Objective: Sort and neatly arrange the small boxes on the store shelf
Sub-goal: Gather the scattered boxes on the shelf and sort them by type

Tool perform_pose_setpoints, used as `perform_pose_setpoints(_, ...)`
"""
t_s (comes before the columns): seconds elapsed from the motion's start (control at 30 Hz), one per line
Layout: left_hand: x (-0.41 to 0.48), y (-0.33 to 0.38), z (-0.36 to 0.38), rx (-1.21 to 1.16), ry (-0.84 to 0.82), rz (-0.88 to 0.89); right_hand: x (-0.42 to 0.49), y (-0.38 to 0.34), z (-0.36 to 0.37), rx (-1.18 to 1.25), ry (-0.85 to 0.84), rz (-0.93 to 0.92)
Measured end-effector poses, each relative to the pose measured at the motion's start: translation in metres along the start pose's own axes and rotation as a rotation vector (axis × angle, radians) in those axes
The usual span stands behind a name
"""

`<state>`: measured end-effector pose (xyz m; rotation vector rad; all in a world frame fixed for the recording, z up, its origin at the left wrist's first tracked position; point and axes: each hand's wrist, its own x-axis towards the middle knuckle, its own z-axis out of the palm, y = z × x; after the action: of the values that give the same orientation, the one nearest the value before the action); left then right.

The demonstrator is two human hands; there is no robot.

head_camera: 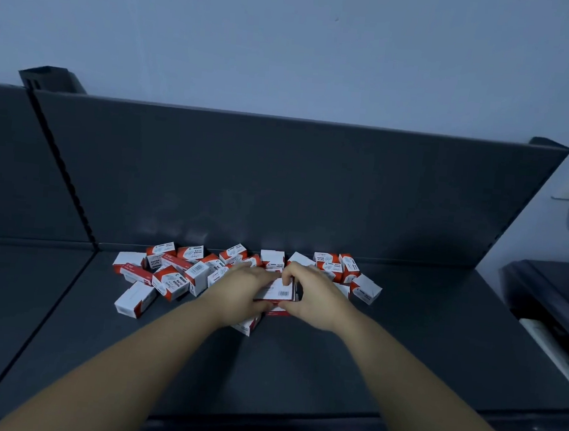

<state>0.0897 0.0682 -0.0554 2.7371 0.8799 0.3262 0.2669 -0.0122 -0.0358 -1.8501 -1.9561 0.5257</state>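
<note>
I see my left hand point(242, 289) and right hand point(310, 296) both pinching one small cardboard box point(278, 292), barcode face up, mid-heap. Around it lie jumbled red-and-white boxes point(171, 276), rectangular and sharp-edged, on a smooth dark grey shelf point(402, 346) near its upright back panel point(279, 180), below a pale matte wall point(291, 44).

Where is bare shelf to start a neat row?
Free: shelf right of the pile; the strip between pile and front edge; a patch left, before the seam. Crowded: along the back panel, around the left hand and right hand.
</note>
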Motion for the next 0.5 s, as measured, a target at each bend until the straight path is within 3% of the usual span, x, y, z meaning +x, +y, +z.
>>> perform_pose_setpoints(0.17,-0.012,-0.017,-0.016,-0.006,0.035,-0.060,0.010,-0.003,0.001,0.008,0.003,0.037)
perform_pose_setpoints(0.4,-0.036,-0.048,-0.033,-0.025,0.039,-0.275,0.021,0.010,0.012,-0.311,0.022,0.190)
perform_pose_setpoints(0.5,-0.042,-0.054,-0.035,-0.016,0.022,-0.287,0.029,0.005,0.022,-0.402,0.002,0.231)
